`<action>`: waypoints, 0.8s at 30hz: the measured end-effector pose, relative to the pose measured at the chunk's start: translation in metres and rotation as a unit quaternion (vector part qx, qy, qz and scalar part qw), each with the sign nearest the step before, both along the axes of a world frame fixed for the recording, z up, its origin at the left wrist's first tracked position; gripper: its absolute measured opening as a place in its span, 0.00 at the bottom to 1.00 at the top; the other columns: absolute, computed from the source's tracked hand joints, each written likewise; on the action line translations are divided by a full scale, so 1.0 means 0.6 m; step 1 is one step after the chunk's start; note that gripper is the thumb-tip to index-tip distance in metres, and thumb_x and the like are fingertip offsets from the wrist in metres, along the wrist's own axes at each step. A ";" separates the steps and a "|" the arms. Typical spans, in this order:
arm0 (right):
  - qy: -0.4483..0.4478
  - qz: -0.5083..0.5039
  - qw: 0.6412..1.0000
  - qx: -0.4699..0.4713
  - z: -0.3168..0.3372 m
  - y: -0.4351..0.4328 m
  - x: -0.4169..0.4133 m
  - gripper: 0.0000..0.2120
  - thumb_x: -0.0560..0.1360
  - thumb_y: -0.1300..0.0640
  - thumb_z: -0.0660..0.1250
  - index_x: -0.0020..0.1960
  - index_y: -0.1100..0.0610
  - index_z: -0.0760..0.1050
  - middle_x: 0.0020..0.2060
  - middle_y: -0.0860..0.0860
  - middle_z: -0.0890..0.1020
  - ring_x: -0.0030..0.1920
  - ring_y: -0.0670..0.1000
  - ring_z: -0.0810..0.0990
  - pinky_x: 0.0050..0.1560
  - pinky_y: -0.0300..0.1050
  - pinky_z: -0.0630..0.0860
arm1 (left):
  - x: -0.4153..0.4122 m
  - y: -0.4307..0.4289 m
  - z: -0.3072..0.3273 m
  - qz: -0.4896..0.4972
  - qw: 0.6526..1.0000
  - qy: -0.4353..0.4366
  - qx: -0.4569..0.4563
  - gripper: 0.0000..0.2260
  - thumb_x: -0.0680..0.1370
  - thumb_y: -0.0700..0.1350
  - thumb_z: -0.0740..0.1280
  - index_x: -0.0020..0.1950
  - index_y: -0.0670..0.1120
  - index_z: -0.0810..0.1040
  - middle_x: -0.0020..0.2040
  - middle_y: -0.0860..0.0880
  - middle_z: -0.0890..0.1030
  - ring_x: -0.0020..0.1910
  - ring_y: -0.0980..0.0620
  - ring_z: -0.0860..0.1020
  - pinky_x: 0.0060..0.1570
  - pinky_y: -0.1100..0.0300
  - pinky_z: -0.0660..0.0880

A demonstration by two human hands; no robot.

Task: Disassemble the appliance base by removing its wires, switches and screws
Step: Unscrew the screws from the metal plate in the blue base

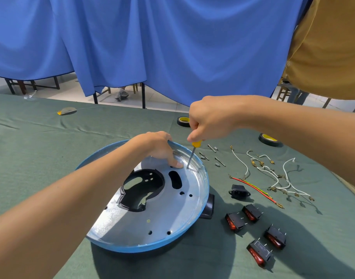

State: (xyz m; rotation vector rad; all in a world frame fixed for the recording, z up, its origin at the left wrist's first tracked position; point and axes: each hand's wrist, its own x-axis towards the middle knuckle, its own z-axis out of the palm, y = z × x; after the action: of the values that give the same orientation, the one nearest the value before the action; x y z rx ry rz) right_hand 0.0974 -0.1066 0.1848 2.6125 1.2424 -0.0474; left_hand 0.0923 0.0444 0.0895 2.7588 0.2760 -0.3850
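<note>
The appliance base [162, 215], a blue-rimmed round pan with a silver plate inside, is lying on the green-covered bench [51, 137]. The left grip [158, 148], a bare hand, is curling over the base's far rim, its fingertips [177, 164] pressing on the plate. The right grip [211, 119] is clamping round the yellow handle of a screwdriver [192, 153], whose tip is standing on the plate just beside those fingertips. Right of the base, loose screws [220, 161], white wires [273, 174], a red wire [253, 188], a black socket [239, 191] and four red switches [253, 212] are lying apart from it. Two tape rolls [183, 121] are sitting beyond the base.
</note>
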 end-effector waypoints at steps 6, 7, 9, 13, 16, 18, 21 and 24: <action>0.031 0.020 0.999 0.019 0.009 -0.001 -0.006 0.09 0.71 0.45 0.73 0.42 0.50 0.79 0.34 0.44 0.77 0.37 0.46 0.75 0.31 0.41 0.66 | -0.001 0.000 0.000 0.006 1.000 0.001 -0.003 0.37 0.66 0.60 0.77 0.70 0.49 0.67 0.63 0.47 0.72 0.59 0.44 0.73 0.59 0.48 0.73; 0.027 0.007 0.999 0.017 0.006 0.000 -0.004 0.16 0.72 0.39 0.69 0.41 0.53 0.78 0.31 0.45 0.76 0.35 0.48 0.74 0.31 0.41 0.65 | -0.001 0.000 0.000 0.005 1.000 0.000 -0.005 0.37 0.66 0.59 0.77 0.69 0.48 0.68 0.63 0.47 0.73 0.59 0.44 0.73 0.60 0.48 0.73; 0.014 -0.016 1.000 0.016 0.001 0.001 -0.002 0.26 0.75 0.35 0.61 0.34 0.57 0.75 0.23 0.45 0.73 0.31 0.50 0.70 0.29 0.42 0.63 | -0.003 0.000 0.001 0.004 1.000 0.000 -0.007 0.36 0.67 0.59 0.77 0.69 0.48 0.68 0.62 0.48 0.73 0.59 0.44 0.73 0.60 0.49 0.72; 0.008 0.000 1.000 0.016 0.003 0.003 0.000 0.16 0.75 0.46 0.67 0.38 0.58 0.78 0.24 0.48 0.71 0.31 0.51 0.69 0.30 0.42 0.63 | -0.002 0.000 0.002 0.002 1.000 -0.002 -0.007 0.40 0.67 0.59 0.77 0.74 0.49 0.64 0.66 0.47 0.71 0.62 0.44 0.71 0.62 0.47 0.71; 0.037 -0.009 0.999 0.013 0.009 0.004 -0.005 0.08 0.73 0.46 0.71 0.44 0.50 0.79 0.32 0.44 0.76 0.34 0.46 0.74 0.31 0.40 0.66 | -0.003 0.000 0.003 0.007 1.000 0.001 -0.004 0.41 0.66 0.60 0.77 0.74 0.50 0.64 0.68 0.47 0.70 0.63 0.44 0.71 0.63 0.46 0.71; 0.041 -0.020 0.999 -0.003 0.008 0.010 -0.004 0.19 0.74 0.38 0.66 0.41 0.54 0.77 0.31 0.47 0.75 0.32 0.50 0.73 0.32 0.41 0.67 | -0.004 0.000 0.002 0.004 1.000 0.000 -0.010 0.39 0.67 0.59 0.77 0.73 0.50 0.66 0.66 0.47 0.72 0.62 0.44 0.72 0.63 0.47 0.71; 0.018 -0.025 1.000 -0.003 0.005 0.011 -0.001 0.26 0.77 0.37 0.60 0.34 0.58 0.72 0.29 0.52 0.69 0.32 0.54 0.67 0.32 0.43 0.64 | -0.004 0.000 0.002 -0.002 1.000 -0.002 -0.015 0.37 0.68 0.58 0.76 0.72 0.49 0.66 0.64 0.48 0.72 0.60 0.44 0.72 0.58 0.50 0.71; 0.021 -0.014 1.000 0.012 0.007 0.007 -0.003 0.10 0.75 0.48 0.67 0.42 0.53 0.79 0.30 0.47 0.73 0.33 0.50 0.72 0.31 0.42 0.65 | -0.004 -0.001 0.003 -0.002 1.000 0.000 -0.010 0.38 0.67 0.59 0.76 0.71 0.48 0.66 0.63 0.47 0.72 0.59 0.44 0.72 0.58 0.50 0.72</action>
State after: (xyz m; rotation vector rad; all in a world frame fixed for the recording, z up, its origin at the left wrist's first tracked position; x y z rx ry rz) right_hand 0.0956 -0.1024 0.1891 2.6634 1.2272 -0.0947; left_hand 0.0901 0.0437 0.0910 2.7407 0.2661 -0.3864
